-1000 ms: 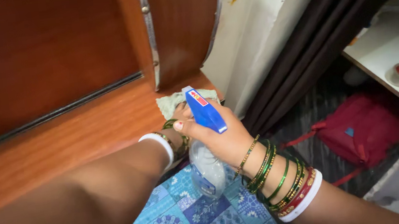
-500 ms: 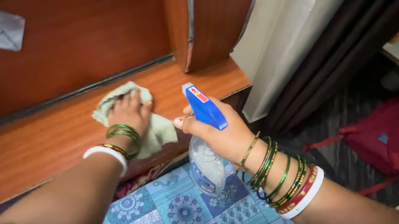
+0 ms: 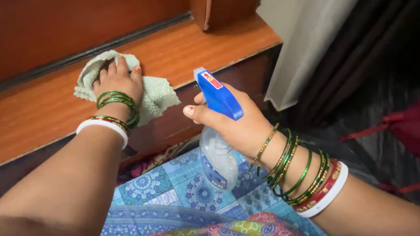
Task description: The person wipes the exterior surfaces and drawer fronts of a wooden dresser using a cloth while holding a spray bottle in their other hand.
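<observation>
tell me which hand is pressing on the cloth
The left hand, flat on the pale green cloth on the wooden ledge; the right hand grips the spray bottle.

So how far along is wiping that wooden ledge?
Done: can't tell; no wet or cleaned patch shows. In hand: left hand presses the green cloth on the wooden ledge; right hand holds the spray bottle. Left: ledge either side of the cloth looks unwiped.
</observation>
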